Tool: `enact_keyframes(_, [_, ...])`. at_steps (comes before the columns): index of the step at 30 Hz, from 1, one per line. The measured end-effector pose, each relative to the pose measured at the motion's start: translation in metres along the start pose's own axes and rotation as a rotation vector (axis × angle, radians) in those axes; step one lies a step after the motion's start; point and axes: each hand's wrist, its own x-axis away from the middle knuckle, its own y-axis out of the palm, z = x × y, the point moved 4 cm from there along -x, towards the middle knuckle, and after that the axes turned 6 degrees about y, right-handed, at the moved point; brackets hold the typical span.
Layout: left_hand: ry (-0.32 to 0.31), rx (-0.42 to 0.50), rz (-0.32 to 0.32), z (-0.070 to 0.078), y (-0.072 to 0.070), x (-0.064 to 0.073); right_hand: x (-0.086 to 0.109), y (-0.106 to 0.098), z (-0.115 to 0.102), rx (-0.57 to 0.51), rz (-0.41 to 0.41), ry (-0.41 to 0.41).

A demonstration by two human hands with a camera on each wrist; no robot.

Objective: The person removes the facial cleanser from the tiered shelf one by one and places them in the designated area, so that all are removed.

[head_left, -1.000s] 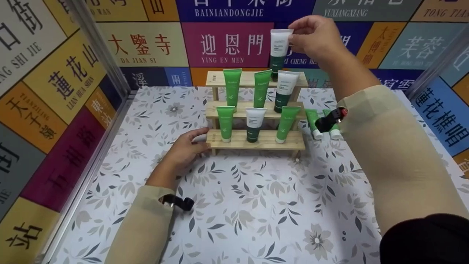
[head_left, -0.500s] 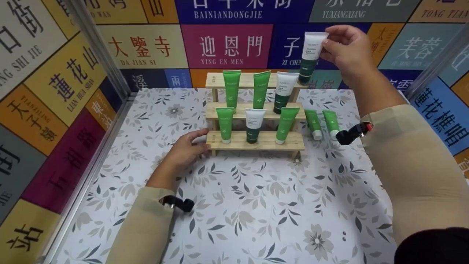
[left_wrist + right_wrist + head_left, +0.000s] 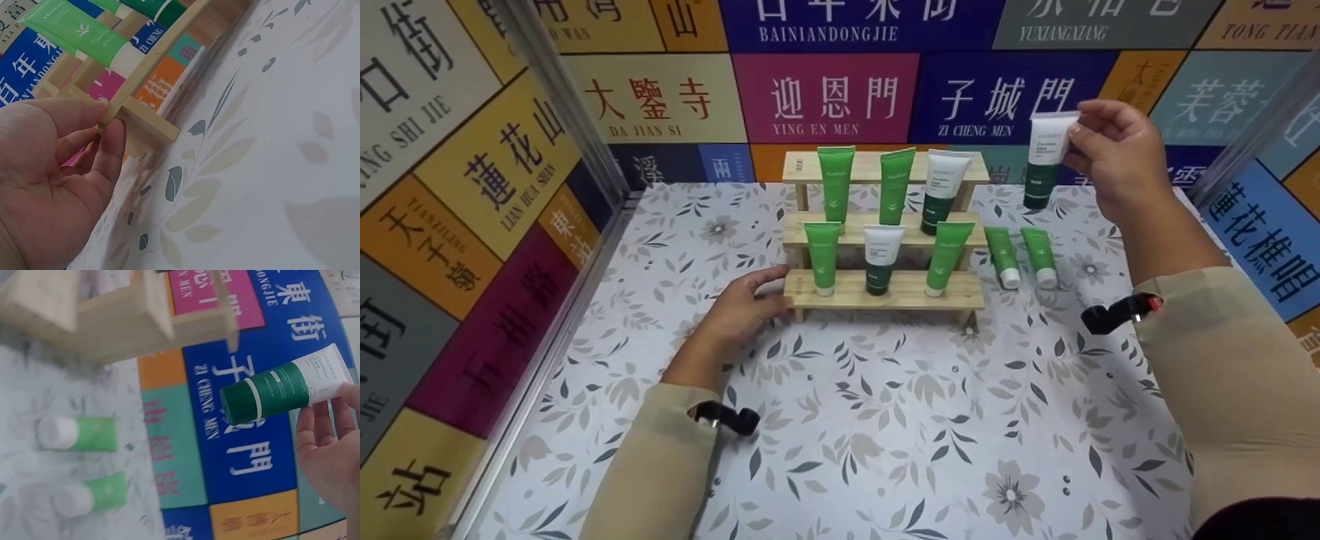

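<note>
My right hand [image 3: 1121, 161] pinches a white and dark green squeeze tube [image 3: 1044, 161] by its flat end, cap downward, in the air right of the rack. The right wrist view shows the same tube [image 3: 287, 385] between thumb and fingers. A three-tier wooden rack [image 3: 885, 300] stands on the table, its left front corner pinched between thumb and fingers of my left hand [image 3: 742, 311]; the left wrist view shows that hand [image 3: 67, 163] at the board's end. Green tubes [image 3: 823, 259] and white-and-green tubes [image 3: 881, 259] stand cap-down on the lower and middle tiers.
Two green tubes [image 3: 1002, 255] lie on the flower-patterned tablecloth [image 3: 870, 420] just right of the rack. Panels with Chinese lettering [image 3: 825, 97] close off the back and both sides. The rack's top tier [image 3: 870, 165] rises behind the tubes.
My right hand has carried the white and dark green tube from over the rack's top tier to the right and downward. My left hand has stayed at the rack's corner.
</note>
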Motion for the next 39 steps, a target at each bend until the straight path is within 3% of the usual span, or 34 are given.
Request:
enact_keyframes(13, [0.069, -0.031, -0.018, 0.001, -0.001, -0.004, -0.003, -0.058, 0.06, -0.008, 0.061, 0.058])
enact_keyframes(19, [0.045, -0.029, -0.01, -0.001, -0.003, -0.003, -0.007, -0.083, 0.085, -0.004, 0.102, 0.106])
enact_keyframes(29, [0.045, -0.041, 0.001, 0.001, -0.002, -0.004, -0.017, -0.124, 0.106, 0.04, 0.163, 0.267])
enact_keyframes(39, [0.061, 0.005, -0.015, -0.002, -0.001, -0.003, -0.036, -0.139, 0.118, 0.067, 0.264, 0.333])
